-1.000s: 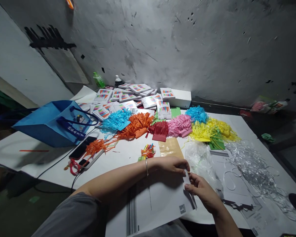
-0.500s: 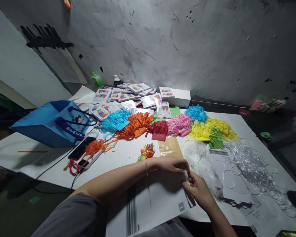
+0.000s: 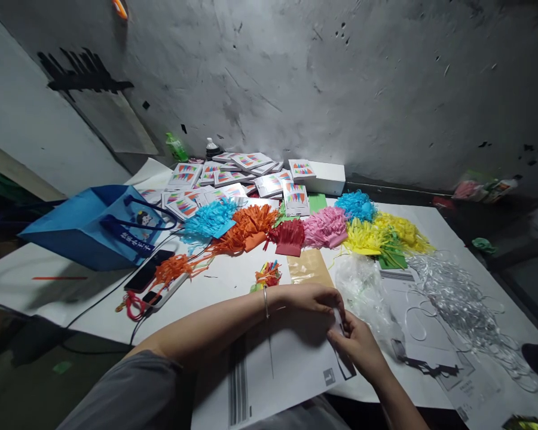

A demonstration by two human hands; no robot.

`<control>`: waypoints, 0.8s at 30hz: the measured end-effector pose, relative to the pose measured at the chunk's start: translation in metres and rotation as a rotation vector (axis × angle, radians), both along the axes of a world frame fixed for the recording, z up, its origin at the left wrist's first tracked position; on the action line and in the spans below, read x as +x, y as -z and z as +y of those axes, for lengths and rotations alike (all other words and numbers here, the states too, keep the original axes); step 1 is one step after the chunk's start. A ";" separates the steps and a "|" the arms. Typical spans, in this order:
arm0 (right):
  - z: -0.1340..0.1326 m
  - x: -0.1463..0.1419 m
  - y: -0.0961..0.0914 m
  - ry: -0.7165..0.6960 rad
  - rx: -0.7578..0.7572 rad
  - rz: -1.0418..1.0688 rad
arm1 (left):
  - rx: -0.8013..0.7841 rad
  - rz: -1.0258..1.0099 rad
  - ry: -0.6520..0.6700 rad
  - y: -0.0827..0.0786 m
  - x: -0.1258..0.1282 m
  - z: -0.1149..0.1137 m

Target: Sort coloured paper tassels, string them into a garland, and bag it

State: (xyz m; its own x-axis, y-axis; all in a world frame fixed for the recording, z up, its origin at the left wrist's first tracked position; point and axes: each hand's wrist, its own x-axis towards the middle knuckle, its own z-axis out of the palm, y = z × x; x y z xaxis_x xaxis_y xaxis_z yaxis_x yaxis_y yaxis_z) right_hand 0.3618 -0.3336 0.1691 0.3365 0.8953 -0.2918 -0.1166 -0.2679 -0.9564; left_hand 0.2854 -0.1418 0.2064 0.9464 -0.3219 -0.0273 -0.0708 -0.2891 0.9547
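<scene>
My left hand [image 3: 311, 298] and my right hand [image 3: 357, 343] meet over a white printed sheet [image 3: 287, 364] at the near edge of the table. Both pinch a small white strip of paper or tape [image 3: 338, 316] between their fingertips. A thin bangle [image 3: 266, 302] circles my left wrist. A small multicoloured tassel bundle [image 3: 268, 276] lies just behind my left forearm, beside a tan sheet [image 3: 309, 267].
Fringed paper piles run across the table: blue [image 3: 208, 219], orange [image 3: 246, 229], red [image 3: 289, 236], pink [image 3: 325, 227], yellow [image 3: 385, 235]. Small printed boxes [image 3: 233, 176] are heaped behind them. A blue bag [image 3: 94, 224] and phone [image 3: 149, 269] lie left; clear plastic strips [image 3: 461, 304] right.
My right hand has moved up and left, closer to my left hand, and now pinches the white strip together with it. The left hand stays where it was.
</scene>
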 end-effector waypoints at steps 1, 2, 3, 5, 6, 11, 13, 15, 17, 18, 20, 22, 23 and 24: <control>-0.001 0.001 -0.002 -0.008 0.014 0.059 | -0.010 0.005 -0.003 0.000 0.000 0.001; -0.002 0.002 -0.005 -0.026 0.029 0.114 | -0.009 0.015 -0.007 0.000 0.001 0.001; -0.003 0.003 -0.008 -0.049 0.041 0.158 | -0.001 0.026 -0.009 0.000 0.001 0.001; -0.004 0.005 -0.013 -0.089 0.040 0.187 | 0.024 0.046 -0.011 -0.001 0.001 0.002; -0.005 0.006 -0.014 -0.094 0.020 0.150 | 0.035 0.053 -0.008 -0.002 0.001 0.001; -0.003 0.003 -0.012 0.009 -0.108 -0.308 | 0.101 0.037 -0.002 -0.005 0.001 0.000; -0.002 0.001 -0.008 0.030 -0.107 -0.389 | 0.142 0.026 0.006 -0.005 0.001 0.001; -0.001 0.000 -0.005 0.027 -0.096 -0.407 | 0.165 0.022 0.019 -0.005 0.001 0.002; -0.001 0.001 -0.003 0.023 -0.099 -0.428 | 0.164 0.022 0.027 -0.004 0.001 0.003; 0.000 0.001 -0.003 0.020 -0.106 -0.445 | 0.159 0.024 0.029 -0.004 0.001 0.003; 0.001 0.002 -0.002 0.015 -0.125 -0.490 | 0.147 0.028 0.029 -0.003 0.001 0.003; 0.002 0.003 -0.002 0.007 -0.142 -0.532 | 0.141 0.031 0.026 -0.001 0.002 0.002; 0.003 0.003 -0.001 0.001 -0.146 -0.547 | 0.141 0.032 0.025 0.000 0.002 0.002; 0.004 0.004 0.000 -0.005 -0.146 -0.554 | 0.143 0.032 0.023 0.000 0.002 0.002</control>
State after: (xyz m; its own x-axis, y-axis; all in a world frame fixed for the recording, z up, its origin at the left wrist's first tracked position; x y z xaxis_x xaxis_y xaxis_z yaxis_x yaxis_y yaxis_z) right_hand 0.3656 -0.3297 0.1694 0.4706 0.8608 -0.1938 0.3932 -0.4012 -0.8273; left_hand 0.2874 -0.1396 0.2060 0.9367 -0.3343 -0.1042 -0.0495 -0.4208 0.9058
